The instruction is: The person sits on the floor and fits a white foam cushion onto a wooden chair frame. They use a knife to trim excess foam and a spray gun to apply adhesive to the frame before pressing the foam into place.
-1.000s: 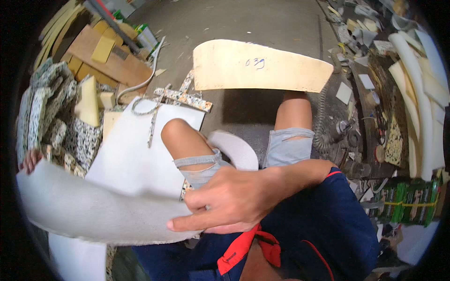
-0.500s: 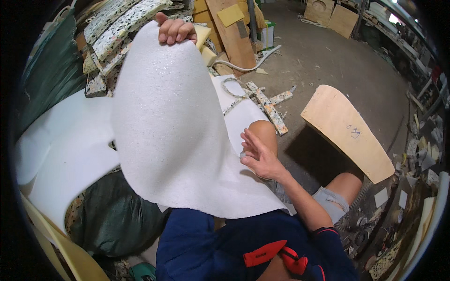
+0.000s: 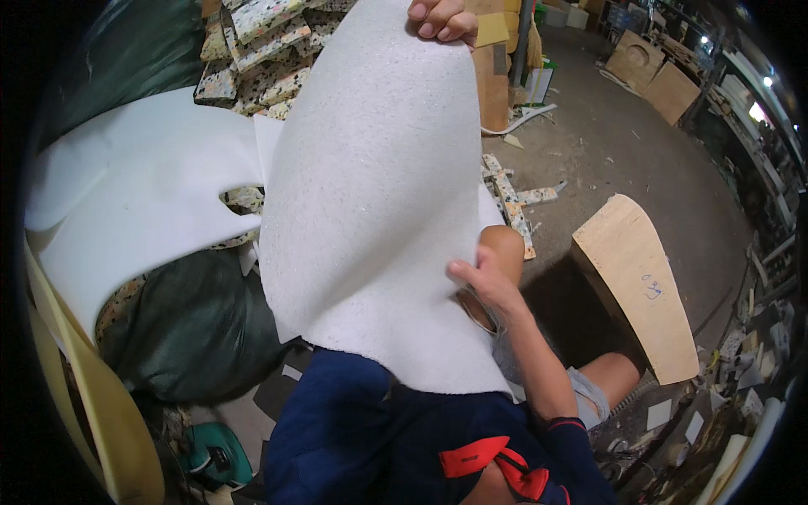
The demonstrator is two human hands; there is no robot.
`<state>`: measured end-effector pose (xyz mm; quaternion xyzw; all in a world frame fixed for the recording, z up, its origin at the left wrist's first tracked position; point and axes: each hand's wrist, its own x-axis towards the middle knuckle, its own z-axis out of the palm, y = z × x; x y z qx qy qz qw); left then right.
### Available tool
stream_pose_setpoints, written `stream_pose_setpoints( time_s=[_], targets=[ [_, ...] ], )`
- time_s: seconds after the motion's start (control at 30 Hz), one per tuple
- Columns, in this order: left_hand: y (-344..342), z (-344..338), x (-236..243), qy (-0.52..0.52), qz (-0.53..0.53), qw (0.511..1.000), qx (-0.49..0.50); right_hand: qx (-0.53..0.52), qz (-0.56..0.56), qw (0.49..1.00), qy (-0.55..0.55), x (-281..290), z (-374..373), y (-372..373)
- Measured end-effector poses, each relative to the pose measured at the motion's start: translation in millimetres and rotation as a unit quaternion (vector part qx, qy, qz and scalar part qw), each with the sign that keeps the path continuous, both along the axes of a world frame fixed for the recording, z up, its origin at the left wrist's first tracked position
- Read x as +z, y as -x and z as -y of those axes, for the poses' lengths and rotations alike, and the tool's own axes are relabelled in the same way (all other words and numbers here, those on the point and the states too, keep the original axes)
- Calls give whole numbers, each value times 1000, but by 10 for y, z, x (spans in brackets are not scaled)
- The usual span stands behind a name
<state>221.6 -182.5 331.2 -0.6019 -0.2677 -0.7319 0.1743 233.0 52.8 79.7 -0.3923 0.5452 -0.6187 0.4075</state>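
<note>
A large white foam sheet (image 3: 370, 168), thin and curved, stands up in front of me, its lower edge against my body. My left hand (image 3: 443, 20) is closed over its top edge at the upper middle; the left forearm is hidden behind the sheet. Beside my bare knee, my right hand (image 3: 492, 282) is at the sheet's right edge, thumb on the near face. Its other fingers are mostly out of sight behind the edge.
More white foam (image 3: 126, 202) lies at left over dark green sacks (image 3: 198, 332). Speckled foam slabs (image 3: 269, 50) are stacked behind. A curved plywood box (image 3: 644, 295) stands on the floor at right. A green power tool (image 3: 217, 454) lies lower left, near yellow foam (image 3: 109, 421).
My right hand has gone from open with fingers spread to closed at the sheet's right edge. My left hand and the sheet's top have shifted right and up in the view, which has turned somewhat.
</note>
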Motion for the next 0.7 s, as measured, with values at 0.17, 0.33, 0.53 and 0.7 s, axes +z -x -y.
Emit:
stream_pose_setpoints(
  time_s=[0.17, 0.33, 0.53, 0.7],
  targets=[
    [36, 62, -77, -14, -21, 999, 29, -148, -59, 986, 50, 676, -1083, 103],
    [246, 71, -587, -3, -27, 999, 17, -257, -191, 947, -14, 1543, -2292, 171],
    [224, -647, -1725, -26, 101, 990, -92, -337, -260, 889, -170, 1666, -3042, 35],
    [-588, -1151, -2312, -107, 579, 804, 79, -338, -277, 857, -272, 1352, -3325, -154]
  ],
)
